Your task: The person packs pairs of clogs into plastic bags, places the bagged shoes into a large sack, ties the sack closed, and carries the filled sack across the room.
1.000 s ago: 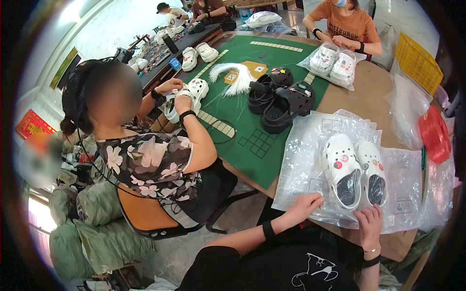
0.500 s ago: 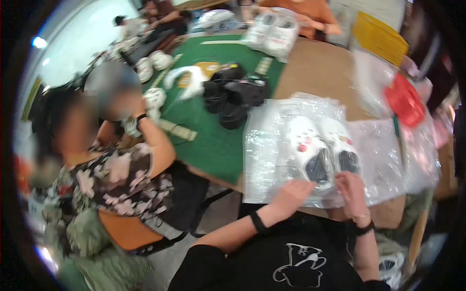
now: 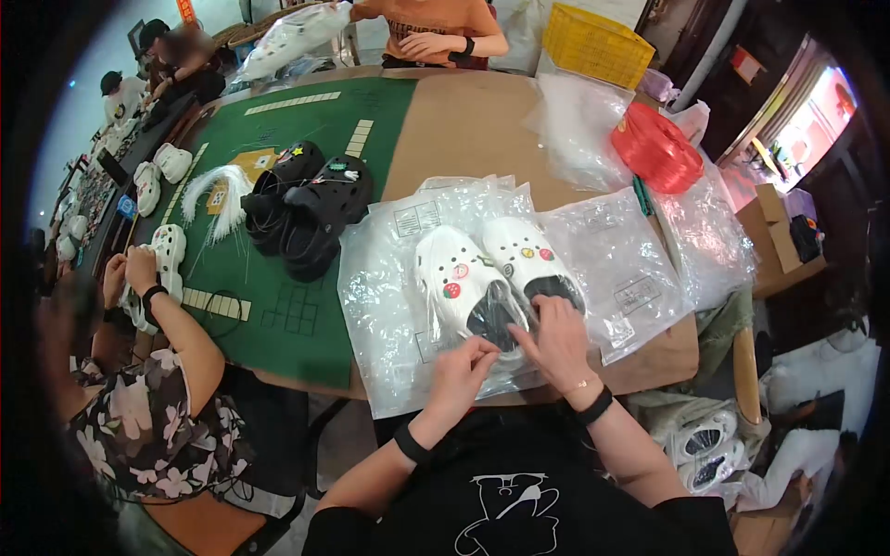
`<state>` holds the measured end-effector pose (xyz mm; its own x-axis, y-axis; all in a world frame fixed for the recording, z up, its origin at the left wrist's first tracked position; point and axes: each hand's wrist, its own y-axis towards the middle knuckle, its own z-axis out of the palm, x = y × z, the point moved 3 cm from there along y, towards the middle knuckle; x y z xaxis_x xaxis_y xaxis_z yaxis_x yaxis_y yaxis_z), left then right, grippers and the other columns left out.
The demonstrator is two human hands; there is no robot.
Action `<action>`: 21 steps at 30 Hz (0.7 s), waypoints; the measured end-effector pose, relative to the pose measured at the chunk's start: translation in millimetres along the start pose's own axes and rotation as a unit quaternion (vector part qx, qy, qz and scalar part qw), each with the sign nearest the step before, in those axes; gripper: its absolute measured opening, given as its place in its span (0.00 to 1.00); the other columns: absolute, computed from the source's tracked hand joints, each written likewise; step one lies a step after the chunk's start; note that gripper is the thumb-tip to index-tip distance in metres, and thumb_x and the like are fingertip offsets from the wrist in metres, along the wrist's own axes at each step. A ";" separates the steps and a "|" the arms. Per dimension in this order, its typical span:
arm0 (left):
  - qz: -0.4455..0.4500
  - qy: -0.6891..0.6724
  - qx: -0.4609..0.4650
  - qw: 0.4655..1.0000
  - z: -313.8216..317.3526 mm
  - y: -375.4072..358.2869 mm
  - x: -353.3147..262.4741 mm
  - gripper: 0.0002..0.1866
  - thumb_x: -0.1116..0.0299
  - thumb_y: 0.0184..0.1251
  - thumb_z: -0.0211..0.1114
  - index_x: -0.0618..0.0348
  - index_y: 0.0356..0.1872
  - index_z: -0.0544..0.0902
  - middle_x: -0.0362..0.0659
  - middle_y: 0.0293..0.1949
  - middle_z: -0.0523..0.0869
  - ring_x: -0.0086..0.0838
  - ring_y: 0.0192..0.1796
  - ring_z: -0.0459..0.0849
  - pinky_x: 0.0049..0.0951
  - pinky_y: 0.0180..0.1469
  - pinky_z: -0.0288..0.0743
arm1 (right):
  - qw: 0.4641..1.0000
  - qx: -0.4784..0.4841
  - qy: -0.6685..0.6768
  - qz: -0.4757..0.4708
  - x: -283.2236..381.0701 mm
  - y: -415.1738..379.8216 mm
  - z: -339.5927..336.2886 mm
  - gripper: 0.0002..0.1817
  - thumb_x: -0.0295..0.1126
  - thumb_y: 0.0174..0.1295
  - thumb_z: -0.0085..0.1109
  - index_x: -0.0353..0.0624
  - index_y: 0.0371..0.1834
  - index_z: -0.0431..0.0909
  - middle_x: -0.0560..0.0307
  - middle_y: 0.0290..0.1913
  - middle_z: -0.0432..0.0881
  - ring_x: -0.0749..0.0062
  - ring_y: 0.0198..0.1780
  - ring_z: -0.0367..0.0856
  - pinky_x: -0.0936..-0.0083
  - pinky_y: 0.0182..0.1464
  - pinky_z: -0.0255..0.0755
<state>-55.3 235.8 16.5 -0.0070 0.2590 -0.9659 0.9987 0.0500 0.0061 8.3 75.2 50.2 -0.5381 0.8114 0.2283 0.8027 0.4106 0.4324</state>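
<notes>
A pair of white clogs with colourful charms lies side by side inside a clear plastic bag, black insoles showing at the heels. My left hand is closed in a pinch at the bag's near edge, just by the heel of the left clog. My right hand rests over the heel of the right clog, fingers extended and the thumb apart, pointing toward the left clog. More flat clear bags lie under and to the right of the pair.
Black clogs and white ties lie on the green mat. A co-worker at left handles a white clog. Red twine and a yellow crate are at right. Another person sits across the table.
My view has turned right. My right hand has moved from the bag's near edge onto the right clog's heel, and its fingers have spread. The person across has lifted a bagged pair leftward.
</notes>
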 end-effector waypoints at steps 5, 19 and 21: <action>0.006 -0.004 0.010 1.000 -0.5 0.7 9.1 0.06 0.72 0.66 0.64 0.63 0.40 0.83 0.43 0.24 0.84 0.20 0.24 0.78 0.25 0.28 0.70 | 0.991 0.087 -0.010 0.102 0.4 25.8 14.4 0.27 0.54 0.58 0.62 0.37 0.38 0.70 0.47 0.33 0.79 0.50 0.31 0.81 0.61 0.31 0.74; 0.069 -0.030 0.071 0.995 -6.9 -10.9 30.7 0.09 0.72 0.68 0.58 0.67 0.44 0.80 0.48 0.37 0.83 0.34 0.39 0.80 0.31 0.44 0.73 | 0.984 -0.013 0.005 0.179 30.5 19.4 43.5 0.18 0.40 0.53 0.65 0.41 0.39 0.72 0.52 0.38 0.72 0.60 0.40 0.77 0.66 0.35 0.74; 0.100 -0.043 0.104 0.989 -4.4 -0.7 48.6 0.11 0.74 0.72 0.53 0.67 0.52 0.75 0.42 0.42 0.77 0.23 0.41 0.72 0.21 0.45 0.68 | 0.988 -0.047 -0.022 0.147 17.3 23.4 60.1 0.14 0.37 0.55 0.62 0.41 0.37 0.71 0.53 0.37 0.72 0.63 0.36 0.78 0.71 0.32 0.75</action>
<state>-56.6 252.6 -29.3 0.1867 0.1593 -0.9694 0.9685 -0.1951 0.1544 33.3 123.9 11.8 -0.2720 0.9077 0.3195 0.8939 0.1154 0.4331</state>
